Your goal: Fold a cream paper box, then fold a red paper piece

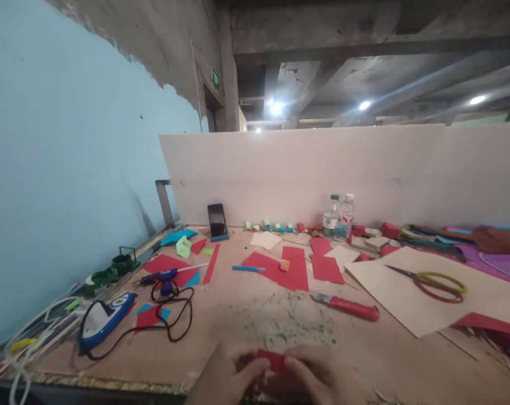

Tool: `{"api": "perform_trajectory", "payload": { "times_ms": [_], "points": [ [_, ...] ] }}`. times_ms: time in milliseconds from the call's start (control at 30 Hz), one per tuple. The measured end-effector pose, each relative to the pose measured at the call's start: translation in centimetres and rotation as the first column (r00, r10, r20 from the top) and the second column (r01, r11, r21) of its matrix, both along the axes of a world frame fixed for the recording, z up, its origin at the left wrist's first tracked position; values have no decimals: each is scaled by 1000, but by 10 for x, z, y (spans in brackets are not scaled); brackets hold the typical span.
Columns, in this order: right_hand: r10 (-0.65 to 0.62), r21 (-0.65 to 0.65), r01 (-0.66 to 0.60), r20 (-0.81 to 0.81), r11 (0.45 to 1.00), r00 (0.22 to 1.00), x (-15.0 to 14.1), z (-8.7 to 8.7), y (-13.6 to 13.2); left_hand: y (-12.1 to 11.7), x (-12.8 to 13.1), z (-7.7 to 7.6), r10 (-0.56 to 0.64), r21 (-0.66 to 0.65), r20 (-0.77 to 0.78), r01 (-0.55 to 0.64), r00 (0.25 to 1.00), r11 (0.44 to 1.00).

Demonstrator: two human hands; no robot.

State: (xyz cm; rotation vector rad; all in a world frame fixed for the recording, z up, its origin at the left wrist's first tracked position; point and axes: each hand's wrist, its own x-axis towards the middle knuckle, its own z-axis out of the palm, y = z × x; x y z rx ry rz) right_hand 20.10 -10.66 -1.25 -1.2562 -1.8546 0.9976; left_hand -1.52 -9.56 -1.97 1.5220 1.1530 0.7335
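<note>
Low in the middle of the head view, a small red piece (275,361), perhaps felt or card, is held between both hands near the table's front edge. My left hand (233,374) pinches its left end with thumb and fingers. On its right end, my right hand (317,374) has the thumb pressed down. The lower parts of both hands run out of the frame. Beyond them lie green scraps on the table (238,315) and a red-handled knife (351,306). Farther off are red sheets (294,264), a small orange block (284,265) and a blue pen-like tool (248,269).
At left lie a glue gun (162,275) and a blue-and-white iron (107,320) with a looping black cord. Scissors (440,286) rest on a cream sheet (389,281) at right. A phone (217,221) and two bottles (338,218) stand before the white partition (280,174).
</note>
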Motion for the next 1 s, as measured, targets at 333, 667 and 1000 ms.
{"api": "perform_trajectory", "payload": {
  "times_ms": [333, 667, 1000],
  "points": [
    [7, -171, -31, -142, 985, 990, -6, 10, 5, -6, -3, 7, 82, 145, 90, -95, 993, 985],
    [104, -69, -114, -136, 991, 985, -7, 10, 5, -3, -5, 2, -85, 163, 119, 65, 989, 984],
    [31, 108, -23, -73, 994, 997, -9, 2, 9, -2, -6, -2, -45, 221, 146, 12, 988, 975]
  ]
}}
